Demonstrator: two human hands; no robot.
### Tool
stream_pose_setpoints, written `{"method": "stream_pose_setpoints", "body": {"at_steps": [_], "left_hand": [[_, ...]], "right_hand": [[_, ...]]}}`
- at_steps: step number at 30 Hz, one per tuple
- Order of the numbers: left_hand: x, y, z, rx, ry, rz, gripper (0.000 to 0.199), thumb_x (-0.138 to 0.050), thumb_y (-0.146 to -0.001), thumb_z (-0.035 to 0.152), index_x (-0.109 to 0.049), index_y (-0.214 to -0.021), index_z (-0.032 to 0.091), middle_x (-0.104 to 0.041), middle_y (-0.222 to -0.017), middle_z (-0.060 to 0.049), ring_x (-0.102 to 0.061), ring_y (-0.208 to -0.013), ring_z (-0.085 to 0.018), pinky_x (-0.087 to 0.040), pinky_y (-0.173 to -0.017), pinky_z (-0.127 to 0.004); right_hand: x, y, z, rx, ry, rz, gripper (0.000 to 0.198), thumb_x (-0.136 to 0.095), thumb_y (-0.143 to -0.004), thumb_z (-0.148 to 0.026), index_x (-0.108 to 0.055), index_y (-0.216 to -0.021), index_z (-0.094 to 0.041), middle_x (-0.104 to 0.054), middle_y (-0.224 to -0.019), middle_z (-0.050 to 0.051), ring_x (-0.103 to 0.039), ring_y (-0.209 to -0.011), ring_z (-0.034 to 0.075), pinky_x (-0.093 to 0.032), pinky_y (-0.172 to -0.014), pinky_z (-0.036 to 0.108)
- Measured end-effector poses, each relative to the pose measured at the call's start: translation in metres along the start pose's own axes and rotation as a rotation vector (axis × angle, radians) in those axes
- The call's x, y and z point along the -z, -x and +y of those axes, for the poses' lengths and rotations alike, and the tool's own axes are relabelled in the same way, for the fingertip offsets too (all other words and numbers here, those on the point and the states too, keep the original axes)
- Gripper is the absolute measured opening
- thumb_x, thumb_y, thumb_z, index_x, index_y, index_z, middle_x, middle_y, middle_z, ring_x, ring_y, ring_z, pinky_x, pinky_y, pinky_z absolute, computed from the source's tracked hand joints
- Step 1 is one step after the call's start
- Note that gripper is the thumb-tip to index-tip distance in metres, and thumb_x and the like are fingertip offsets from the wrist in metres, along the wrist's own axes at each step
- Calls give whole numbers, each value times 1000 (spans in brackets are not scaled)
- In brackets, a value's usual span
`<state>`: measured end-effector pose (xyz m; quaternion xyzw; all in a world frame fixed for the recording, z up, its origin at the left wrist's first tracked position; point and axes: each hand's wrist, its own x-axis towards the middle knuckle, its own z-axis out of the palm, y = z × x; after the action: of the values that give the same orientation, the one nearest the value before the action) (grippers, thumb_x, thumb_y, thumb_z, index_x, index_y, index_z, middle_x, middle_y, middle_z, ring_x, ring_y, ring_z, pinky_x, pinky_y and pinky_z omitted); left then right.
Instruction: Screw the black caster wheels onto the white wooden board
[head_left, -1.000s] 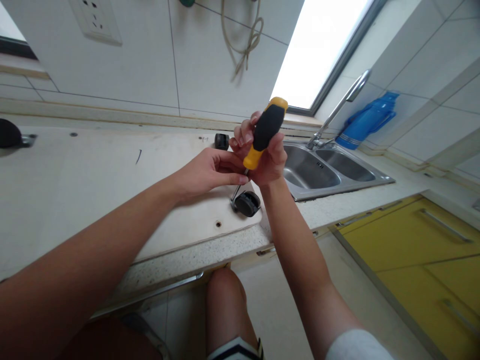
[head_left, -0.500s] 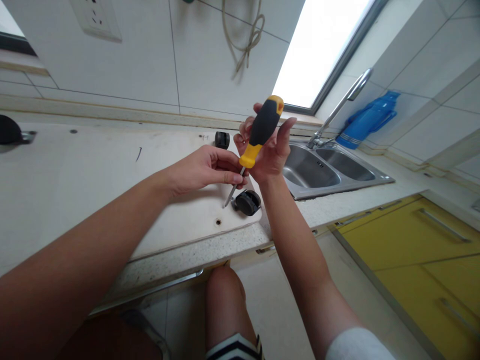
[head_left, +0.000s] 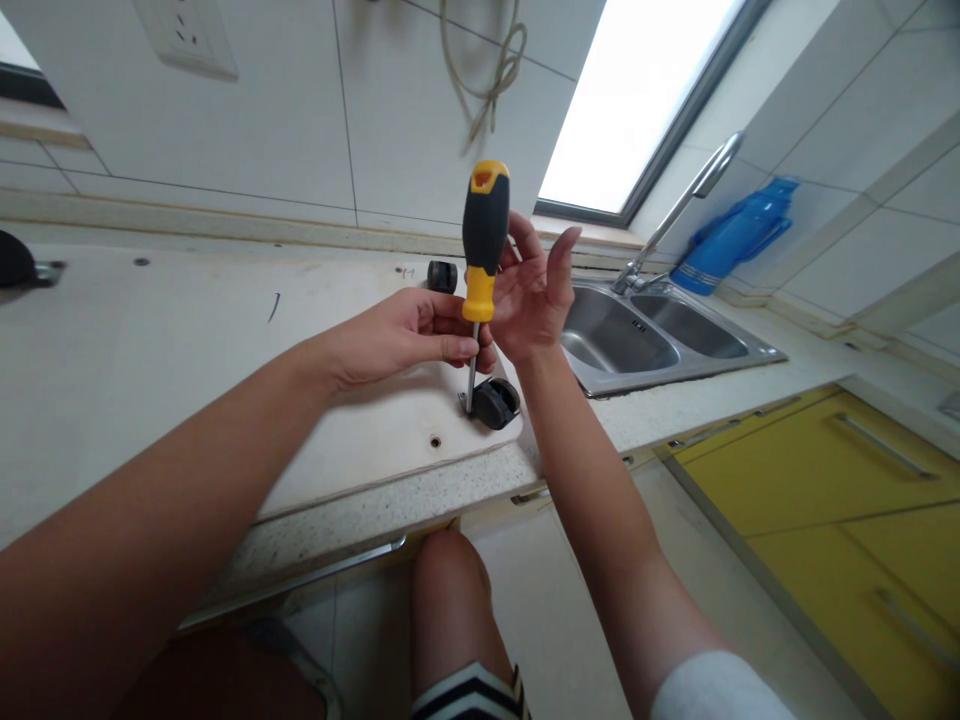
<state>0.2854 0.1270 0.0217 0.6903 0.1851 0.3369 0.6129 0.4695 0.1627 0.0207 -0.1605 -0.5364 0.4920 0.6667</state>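
A screwdriver with a black and yellow handle stands nearly upright, its tip down at the metal plate of a black caster. My left hand pinches its shaft just below the handle. Behind the handle, my right hand is open, palm up, with thumb and fingers apart; part of its fingers is hidden by the handle. The caster sits near the corner of a white board. A second black caster is at the board's far edge, beyond my left hand.
To the right is a steel double sink with a tap, and a blue thermos-like jug behind it. Another black caster lies at far left. A hole shows near the board's front edge. Yellow drawers are at lower right.
The screwdriver has swung from leaning right to nearly upright, and its tip has moved right onto the caster's plate. My right hand's fingers have come away from the handle.
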Motion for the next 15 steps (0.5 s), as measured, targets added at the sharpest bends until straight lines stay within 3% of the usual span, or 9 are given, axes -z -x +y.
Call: {"method": "stream_pose_setpoints", "body": {"at_steps": [6,10,15], "left_hand": [[3,2,4,7,-50,-34,18,-97,-82,23,-84,-93,18,-86,-95,-7,-84,-97,-24,-65,-100,-38],[4,4,7,-12,-73,-75,16,-97,-82,22,-86,-93,19,-86,-94,-6,-84,-98,-24,-65,-99,-35],[8,5,8,-12,-110,-131,23,-101,-80,23,-87,-96,17,-87,-97,-8,-84,-94,-24,-66,-95,-36]], "right_hand": [[3,4,7,38,12,-97,42,-75,-94,-69,-74,-118,-34,-77,-111,-1,-75,-108,21,-64,-94,39],[2,7,8,5,-77,-251,39,-85,-89,-59,-78,-117,-33,-81,-109,-2,-75,-96,18,-63,-89,35],[-3,10,4,-129,-101,-300,39,-98,-73,-49,-80,-103,-31,-82,-97,1,-73,-86,21,-61,-78,35]]}}
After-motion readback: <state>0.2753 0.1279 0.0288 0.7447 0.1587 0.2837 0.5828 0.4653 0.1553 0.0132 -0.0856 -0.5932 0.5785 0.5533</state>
